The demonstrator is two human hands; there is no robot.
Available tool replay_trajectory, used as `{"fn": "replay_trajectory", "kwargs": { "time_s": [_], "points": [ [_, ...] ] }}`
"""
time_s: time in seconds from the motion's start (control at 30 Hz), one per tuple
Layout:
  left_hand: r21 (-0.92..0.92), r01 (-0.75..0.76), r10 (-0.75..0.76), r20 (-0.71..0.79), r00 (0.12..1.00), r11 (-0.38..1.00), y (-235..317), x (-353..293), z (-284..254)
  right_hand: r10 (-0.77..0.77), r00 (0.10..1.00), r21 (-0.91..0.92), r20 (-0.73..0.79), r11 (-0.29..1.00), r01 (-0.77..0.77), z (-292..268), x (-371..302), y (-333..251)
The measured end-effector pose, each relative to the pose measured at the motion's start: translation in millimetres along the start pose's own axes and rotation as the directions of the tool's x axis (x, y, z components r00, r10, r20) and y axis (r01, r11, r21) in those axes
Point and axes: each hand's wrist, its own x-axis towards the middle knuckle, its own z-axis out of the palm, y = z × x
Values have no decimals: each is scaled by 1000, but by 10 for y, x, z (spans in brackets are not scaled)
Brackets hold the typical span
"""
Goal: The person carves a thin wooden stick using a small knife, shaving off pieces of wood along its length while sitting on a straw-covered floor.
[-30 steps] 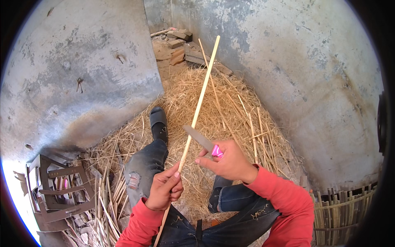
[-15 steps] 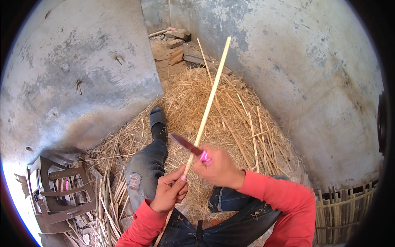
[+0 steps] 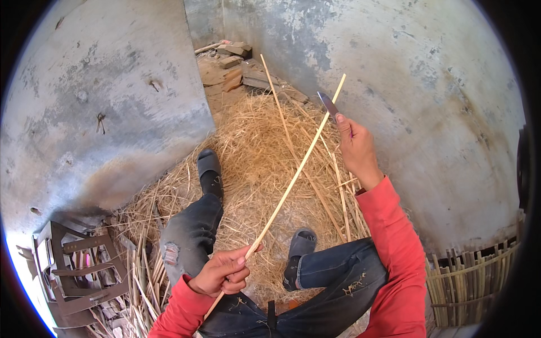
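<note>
A long pale strip [image 3: 295, 176], likely split bamboo, runs slantwise from my lap up to the far right. My left hand [image 3: 224, 270] is closed around its lower part, thumb on top. My right hand [image 3: 358, 147] grips a knife [image 3: 327, 105], whose handle is mostly hidden in my fist. The knife's blade points up and to the left and lies across the strip near its far end. Whether the edge touches the strip I cannot tell.
Thin shavings [image 3: 242, 127] heap on the floor between my feet and the walls. Several loose strips [image 3: 341, 191] lie at right. A dark broken frame [image 3: 62, 270] stands at left beside more sticks. A slatted basket [image 3: 470, 284] is at lower right. Bricks [image 3: 231, 61] lie in the far corner.
My right hand has moved the knife away from me along the strip, from near my left hand to its far end. The strip now leans further right. My right foot shows more.
</note>
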Motion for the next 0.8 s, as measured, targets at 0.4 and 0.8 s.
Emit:
{"fn": "replay_trajectory", "kwargs": {
  "time_s": [0.4, 0.8],
  "points": [
    [43, -99, 103, -90, 991, 994, 49, 83, 37, -141, 844, 27, 518, 988, 149, 437, -1146, -825],
    [166, -192, 213, -119, 970, 967, -31, -6, 45, -119, 914, 37, 388, 993, 113, 293, -598, -855]
  ]
}}
